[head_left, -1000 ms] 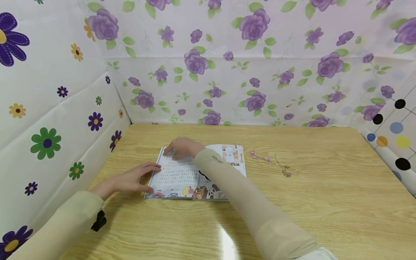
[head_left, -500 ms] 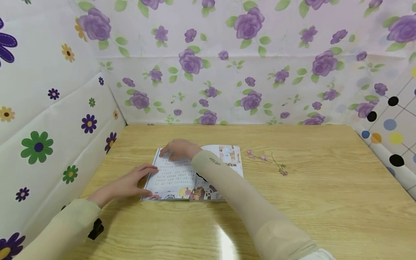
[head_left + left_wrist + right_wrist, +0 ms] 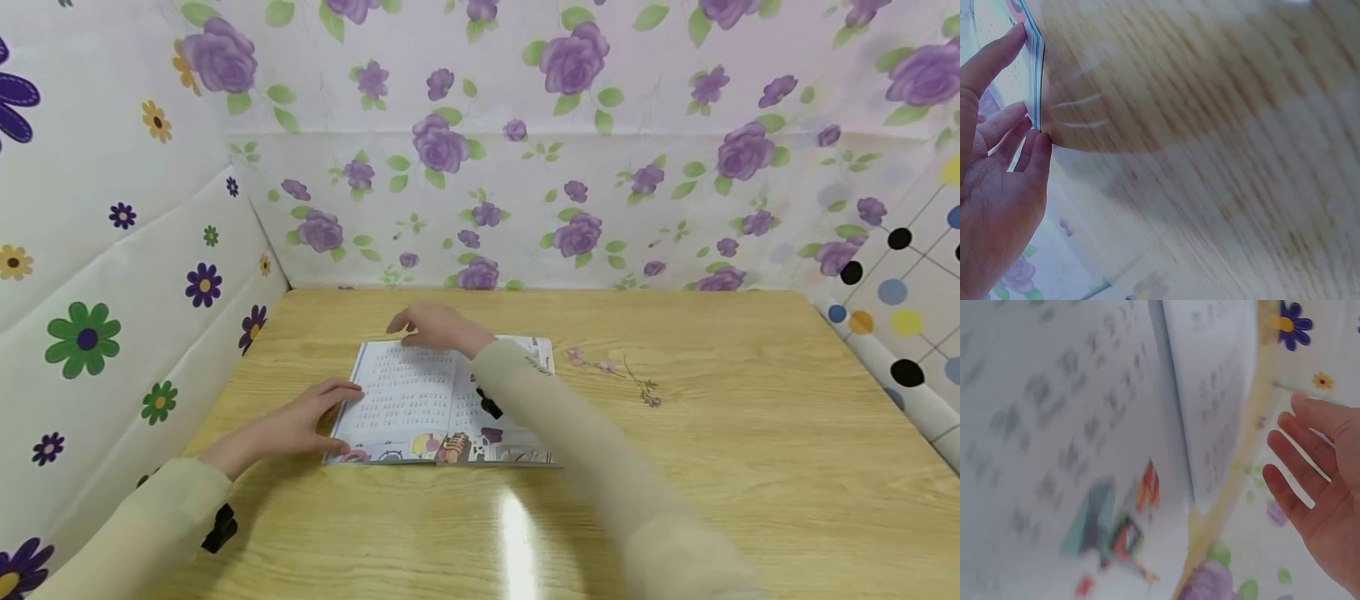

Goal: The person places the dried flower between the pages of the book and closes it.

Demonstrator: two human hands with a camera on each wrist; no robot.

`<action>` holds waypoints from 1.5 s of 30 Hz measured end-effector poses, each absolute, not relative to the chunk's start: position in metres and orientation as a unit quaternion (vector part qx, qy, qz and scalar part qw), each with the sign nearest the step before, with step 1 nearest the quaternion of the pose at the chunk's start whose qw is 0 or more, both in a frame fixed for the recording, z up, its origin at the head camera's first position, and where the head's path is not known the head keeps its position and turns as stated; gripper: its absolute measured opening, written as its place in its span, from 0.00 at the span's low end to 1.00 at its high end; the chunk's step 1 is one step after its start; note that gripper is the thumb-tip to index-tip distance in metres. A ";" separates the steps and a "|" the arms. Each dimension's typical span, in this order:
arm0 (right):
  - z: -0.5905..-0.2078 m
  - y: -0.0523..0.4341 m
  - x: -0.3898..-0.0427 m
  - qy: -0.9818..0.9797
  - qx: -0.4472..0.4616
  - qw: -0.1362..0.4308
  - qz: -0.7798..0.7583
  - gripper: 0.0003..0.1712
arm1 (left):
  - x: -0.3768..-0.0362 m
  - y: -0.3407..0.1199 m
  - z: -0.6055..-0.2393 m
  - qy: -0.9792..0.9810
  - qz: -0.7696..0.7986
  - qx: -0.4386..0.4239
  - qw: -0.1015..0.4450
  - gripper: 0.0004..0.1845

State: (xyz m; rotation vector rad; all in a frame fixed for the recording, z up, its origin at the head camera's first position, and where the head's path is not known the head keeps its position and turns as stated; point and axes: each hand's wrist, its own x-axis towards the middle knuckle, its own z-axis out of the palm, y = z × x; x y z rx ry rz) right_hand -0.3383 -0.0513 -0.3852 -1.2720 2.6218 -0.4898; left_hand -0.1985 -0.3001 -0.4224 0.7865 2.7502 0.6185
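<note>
Open white printed booklet with colourful pictures (image 3: 420, 404) lies flat mid-left on the light wooden bench (image 3: 675, 467); left hand (image 3: 288, 423) grip spread, fingertips touching booklet's left edge; right hand (image 3: 438, 327) grip relaxed open above booklet's far edge; pink dried flower sprig (image 3: 615, 373) just right of booklet.

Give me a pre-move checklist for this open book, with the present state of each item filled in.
1. Book lies open and flat on the table: ok.
2. Left hand steadies the book's left edge, fingertips against it: ok.
3. Right hand is above the far edge, fingers straight and holding nothing: ok.
4. Right hand touches the page: cannot tell.
5. Flower sprig lies apart from the book, to its right: ok.
6. Page text readable: cannot tell, wrist view is blurred.
</note>
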 end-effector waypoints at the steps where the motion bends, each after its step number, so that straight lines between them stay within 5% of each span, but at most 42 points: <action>1: -0.382 -0.046 -0.338 0.882 -0.428 0.085 -0.180 0.20 | -0.198 -0.301 -0.423 0.935 0.208 0.267 0.107 0.40; 19: -0.368 0.117 -0.318 0.867 -0.381 -0.103 -0.305 0.13 | -0.190 -0.303 -0.423 0.938 0.208 0.255 0.107 0.40; 33: -0.416 0.234 -0.308 0.907 -0.321 -0.082 -0.259 0.14 | -0.192 -0.298 -0.427 0.932 0.238 0.248 0.110 0.43; 45: -0.436 0.274 -0.305 0.924 -0.295 -0.041 -0.241 0.18 | -0.196 -0.299 -0.427 0.933 0.232 0.252 0.109 0.42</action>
